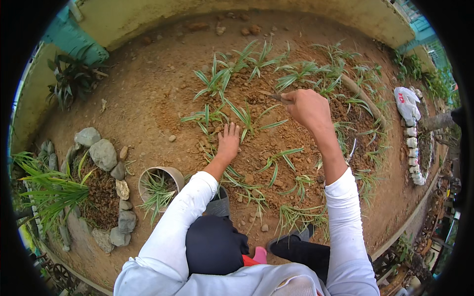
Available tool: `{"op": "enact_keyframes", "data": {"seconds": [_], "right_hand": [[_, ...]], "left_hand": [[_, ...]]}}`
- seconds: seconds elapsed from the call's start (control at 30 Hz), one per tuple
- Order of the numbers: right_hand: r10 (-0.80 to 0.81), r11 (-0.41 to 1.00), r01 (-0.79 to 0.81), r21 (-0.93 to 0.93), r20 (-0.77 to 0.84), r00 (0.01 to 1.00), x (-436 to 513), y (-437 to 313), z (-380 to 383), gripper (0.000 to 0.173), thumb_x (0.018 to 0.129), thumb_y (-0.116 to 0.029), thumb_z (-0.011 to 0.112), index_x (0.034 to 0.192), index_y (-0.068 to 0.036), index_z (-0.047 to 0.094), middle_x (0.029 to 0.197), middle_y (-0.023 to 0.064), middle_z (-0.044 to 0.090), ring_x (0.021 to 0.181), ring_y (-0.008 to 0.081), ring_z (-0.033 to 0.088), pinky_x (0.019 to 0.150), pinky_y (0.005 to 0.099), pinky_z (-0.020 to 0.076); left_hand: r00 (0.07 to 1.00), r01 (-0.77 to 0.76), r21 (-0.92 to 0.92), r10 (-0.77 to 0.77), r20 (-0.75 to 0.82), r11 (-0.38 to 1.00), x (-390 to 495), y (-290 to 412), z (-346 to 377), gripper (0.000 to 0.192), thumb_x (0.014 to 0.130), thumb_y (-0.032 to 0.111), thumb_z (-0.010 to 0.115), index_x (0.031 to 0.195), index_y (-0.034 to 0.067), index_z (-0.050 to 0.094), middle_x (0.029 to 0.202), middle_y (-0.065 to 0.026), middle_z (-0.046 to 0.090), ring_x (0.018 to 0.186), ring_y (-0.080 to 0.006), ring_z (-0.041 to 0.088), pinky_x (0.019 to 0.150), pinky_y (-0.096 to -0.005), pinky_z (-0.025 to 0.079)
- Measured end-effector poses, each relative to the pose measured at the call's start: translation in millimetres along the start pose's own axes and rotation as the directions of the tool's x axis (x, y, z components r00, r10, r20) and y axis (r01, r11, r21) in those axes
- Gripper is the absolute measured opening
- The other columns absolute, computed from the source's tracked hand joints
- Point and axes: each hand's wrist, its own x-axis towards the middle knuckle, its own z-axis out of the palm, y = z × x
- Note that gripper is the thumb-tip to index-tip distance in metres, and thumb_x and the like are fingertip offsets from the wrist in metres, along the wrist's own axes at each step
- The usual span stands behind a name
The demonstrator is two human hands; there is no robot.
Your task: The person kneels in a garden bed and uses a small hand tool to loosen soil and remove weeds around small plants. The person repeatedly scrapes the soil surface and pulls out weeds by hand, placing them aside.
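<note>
My left hand (229, 142) rests palm down on loose brown soil, its fingers beside the base of a spider plant (249, 120) with green-and-white striped leaves. It holds nothing that I can see. My right hand (309, 109) is closed around a narrow pointed tool (277, 97); its handle is hidden in the fist and its exact kind is unclear. The tool's tip points left, over or against dug soil (259, 101) behind that plant. Other spider plants stand around both hands, among them a clump (214, 79) farther off and a small one (279, 162) nearer me.
A tilted plastic pot (179, 177) with spider plants lies left of my leg. Stones (105, 153) ring a leafy bed at left. A wooden stick (361, 96) lies among plants at right. Beyond it, a white plastic bag (406, 101) rests on a bottle-like border. A wall (148, 22) bounds the back.
</note>
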Motion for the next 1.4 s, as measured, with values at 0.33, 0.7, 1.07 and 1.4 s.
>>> {"op": "enact_keyframes", "data": {"seconds": [0.33, 0.7, 1.07, 1.4], "right_hand": [[-0.007, 0.998, -0.008, -0.066, -0.224, 0.975, -26.6, -13.7, 206.6, 0.037, 0.09, -0.012, 0.057, 0.126, -0.016, 0.059, 0.081, 0.0148, 0.065, 0.064, 0.0331, 0.067, 0.054, 0.0436, 0.0536], [-0.031, 0.964, 0.081, 0.252, -0.197, 0.98, -25.2, 47.6, 182.9, 0.047, 0.091, -0.02, 0.062, 0.137, -0.028, 0.056, 0.078, 0.0153, 0.064, 0.064, 0.0328, 0.064, 0.059, 0.0457, 0.0511], [0.264, 0.595, -0.553, 0.583, 0.508, 0.82, -11.5, 17.9, 55.8, 0.042, 0.098, -0.03, 0.057, 0.138, -0.017, 0.056, 0.057, -0.0046, 0.044, 0.041, 0.0072, 0.039, 0.037, 0.0249, 0.0286], [0.137, 0.958, -0.202, 0.206, 0.29, 0.947, 56.6, 64.2, 107.3, 0.036, 0.085, -0.037, 0.07, 0.119, -0.027, 0.071, 0.103, 0.0093, 0.073, 0.101, 0.0259, 0.068, 0.088, 0.0396, 0.0516]], "left_hand": [[0.999, 0.025, -0.04, -0.027, -0.034, 0.999, -1.2, 0.8, 1.4, 0.098, 0.075, 0.018, 0.082, 0.153, 0.006, 0.024, 0.16, -0.0164, 0.018, 0.147, -0.0379, 0.018, 0.115, -0.0579, 0.027], [1.0, 0.015, -0.039, -0.015, -0.003, 0.999, -1.4, -0.5, 0.2, 0.096, 0.078, 0.018, 0.08, 0.154, 0.007, 0.022, 0.162, -0.0146, 0.015, 0.148, -0.0368, 0.017, 0.115, -0.0572, 0.026], [0.999, 0.026, -0.04, -0.027, -0.018, 0.999, 0.0, -0.1, 5.9, 0.099, 0.075, 0.018, 0.082, 0.154, 0.007, 0.022, 0.161, -0.0162, 0.016, 0.148, -0.0374, 0.015, 0.115, -0.0581, 0.026], [1.0, 0.002, -0.015, -0.002, -0.019, 1.0, 0.3, 1.6, 2.4, 0.092, 0.079, 0.018, 0.079, 0.151, 0.002, 0.025, 0.159, -0.02, 0.019, 0.146, -0.0413, 0.019, 0.113, -0.0596, 0.028]]}}
